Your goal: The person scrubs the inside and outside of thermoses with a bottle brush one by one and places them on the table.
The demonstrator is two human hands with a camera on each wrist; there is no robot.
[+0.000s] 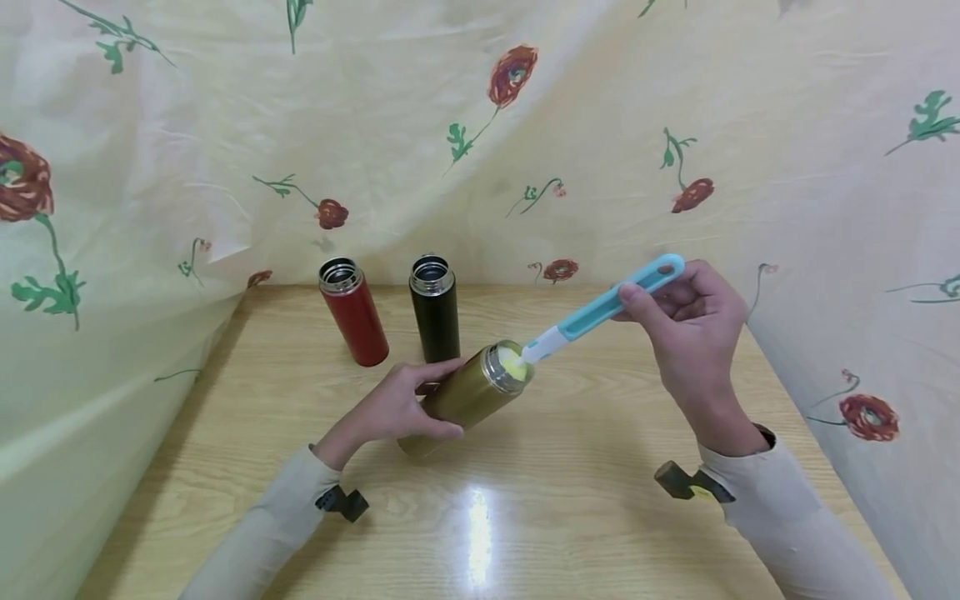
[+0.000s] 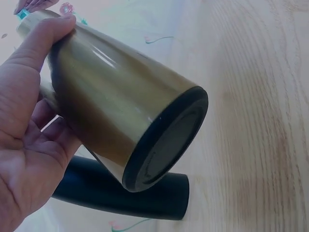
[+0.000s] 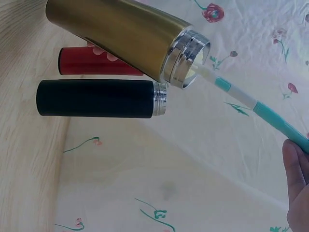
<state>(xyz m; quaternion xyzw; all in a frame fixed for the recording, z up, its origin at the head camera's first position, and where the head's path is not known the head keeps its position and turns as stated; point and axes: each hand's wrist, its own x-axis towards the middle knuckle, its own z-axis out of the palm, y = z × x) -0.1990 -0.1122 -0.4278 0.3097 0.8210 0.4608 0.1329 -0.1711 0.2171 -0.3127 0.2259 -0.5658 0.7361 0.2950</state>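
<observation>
A gold vacuum flask (image 1: 468, 392), lidless, is tilted with its steel mouth toward the upper right. My left hand (image 1: 405, 404) grips it around the body, thumb on the near side. In the left wrist view the dark base of the gold flask (image 2: 125, 101) faces the camera. My right hand (image 1: 693, 325) pinches the blue handle of a bottle brush (image 1: 600, 312) near its looped end. The brush's pale yellow sponge head (image 1: 513, 363) sits in the flask's mouth, its lower part hidden inside.
A red flask (image 1: 355, 321) and a black flask (image 1: 435, 312) stand upright and lidless behind the left hand, near the back of the wooden table (image 1: 585, 500). Flower-printed cloth (image 1: 390, 108) hangs behind and along both sides.
</observation>
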